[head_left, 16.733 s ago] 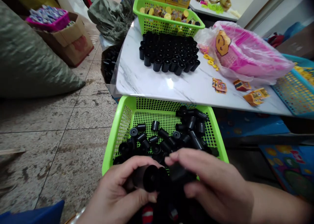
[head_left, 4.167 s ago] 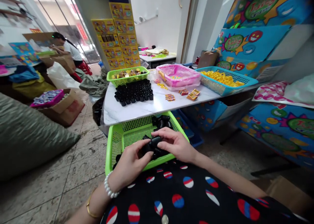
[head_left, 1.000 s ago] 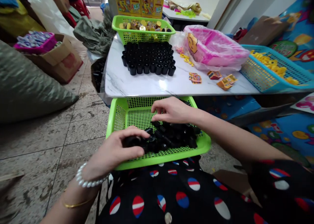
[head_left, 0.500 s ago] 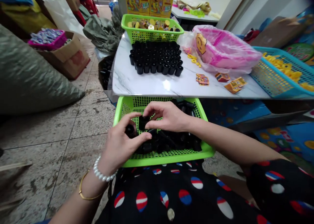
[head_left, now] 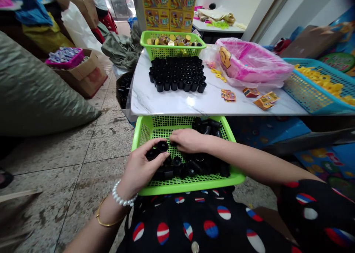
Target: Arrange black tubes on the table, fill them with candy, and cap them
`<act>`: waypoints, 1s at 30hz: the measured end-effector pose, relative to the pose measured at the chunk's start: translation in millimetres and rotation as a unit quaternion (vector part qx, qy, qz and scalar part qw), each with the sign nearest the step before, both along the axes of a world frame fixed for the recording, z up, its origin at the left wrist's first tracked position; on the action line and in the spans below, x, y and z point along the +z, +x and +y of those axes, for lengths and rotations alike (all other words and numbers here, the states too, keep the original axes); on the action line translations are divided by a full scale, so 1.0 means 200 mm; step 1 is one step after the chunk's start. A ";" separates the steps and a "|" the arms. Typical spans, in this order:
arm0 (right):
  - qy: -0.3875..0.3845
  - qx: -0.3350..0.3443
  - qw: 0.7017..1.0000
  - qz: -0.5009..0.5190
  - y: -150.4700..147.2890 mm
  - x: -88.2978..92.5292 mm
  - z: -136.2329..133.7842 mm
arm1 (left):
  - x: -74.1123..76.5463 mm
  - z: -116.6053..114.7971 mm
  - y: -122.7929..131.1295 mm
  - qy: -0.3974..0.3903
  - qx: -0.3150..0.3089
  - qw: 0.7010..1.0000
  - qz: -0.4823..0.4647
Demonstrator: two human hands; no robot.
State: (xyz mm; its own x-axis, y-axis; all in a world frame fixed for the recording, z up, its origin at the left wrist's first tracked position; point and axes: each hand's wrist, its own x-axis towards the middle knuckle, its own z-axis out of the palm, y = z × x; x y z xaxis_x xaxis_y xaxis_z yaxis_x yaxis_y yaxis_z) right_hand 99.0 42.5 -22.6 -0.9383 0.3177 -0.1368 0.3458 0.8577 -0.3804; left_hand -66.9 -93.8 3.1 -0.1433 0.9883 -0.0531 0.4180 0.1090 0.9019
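While left hand [head_left: 141, 166] clutches upright black cup [head_left: 162, 146], mouth upward, right hand [head_left: 188, 140], grip unclear

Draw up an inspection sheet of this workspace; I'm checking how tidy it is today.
Surface: marble table, glossy.
Job's things: loose black tubes in lap basket; upright tubes massed on the table.
Clutter: packets, pink basket in plastic, blue basket.
Hands: left hand grips tubes; right hand rests on them.
Cables: nothing seen.
Surroundings: sack, cardboard box, tiled floor.
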 end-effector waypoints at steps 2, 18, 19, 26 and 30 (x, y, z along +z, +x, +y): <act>-0.082 -0.089 0.984 0.128 0.03 0.07 -0.01 | 0.00 0.00 0.00 0.006 -0.017 1.000 0.017; -0.294 -0.230 0.862 0.344 0.04 0.12 -0.25 | -0.05 -0.03 0.01 -0.003 -0.030 0.999 -0.044; -0.263 -0.218 0.874 0.345 0.04 0.12 -0.26 | -0.04 -0.03 0.01 0.003 -0.036 0.999 -0.038; -0.193 -0.022 0.951 0.242 0.08 0.15 -0.22 | 0.00 -0.02 0.00 0.005 -0.027 0.999 -0.041; -0.215 -0.114 0.947 0.208 0.05 0.17 -0.07 | 0.04 -0.01 -0.03 0.018 0.028 0.981 -0.189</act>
State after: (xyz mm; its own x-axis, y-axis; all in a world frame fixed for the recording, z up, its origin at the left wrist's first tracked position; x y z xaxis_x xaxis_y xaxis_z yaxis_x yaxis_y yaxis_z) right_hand 109.1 28.7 11.4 -0.8529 0.5177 0.0677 0.2464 0.5134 -0.8220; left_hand -72.7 -96.4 11.4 -0.1749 0.9815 -0.0773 0.0476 0.0869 0.9951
